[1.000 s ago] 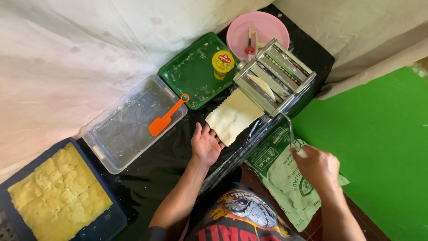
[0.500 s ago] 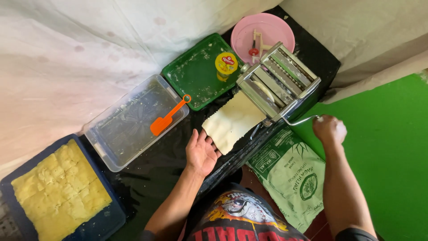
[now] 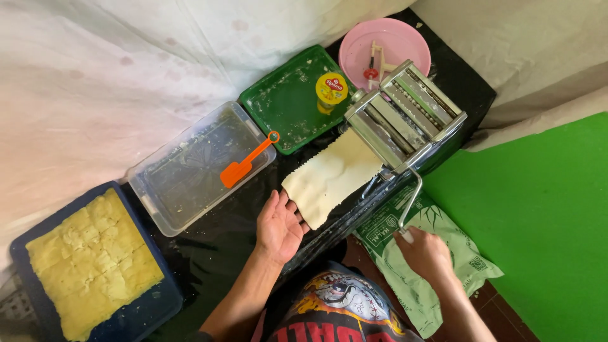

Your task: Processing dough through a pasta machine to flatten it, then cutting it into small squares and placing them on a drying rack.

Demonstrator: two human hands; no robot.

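Observation:
A metal pasta roller machine (image 3: 405, 117) stands at the edge of a black-covered table (image 3: 221, 244). A pale flat sheet of dough (image 3: 332, 177) hangs out of its rollers toward me. My left hand (image 3: 278, 227) lies palm up and open under the sheet's near end, fingertips touching it. My right hand (image 3: 425, 253) is closed on the handle of the machine's crank (image 3: 411, 201), low beside the table edge.
A clear plastic tub (image 3: 190, 190) holds an orange spatula (image 3: 247, 161). A dark blue tray (image 3: 136, 313) carries yellow scored dough (image 3: 88, 266). A green tray (image 3: 285, 101) bears a yellow-lidded jar (image 3: 331, 90). A pink bowl (image 3: 380, 41) sits behind. A green bag (image 3: 418, 278) lies below.
The dough sheet has come farther out of the rollers. My right hand has swung the crank round, up to the right and back down. My left hand stays under the sheet.

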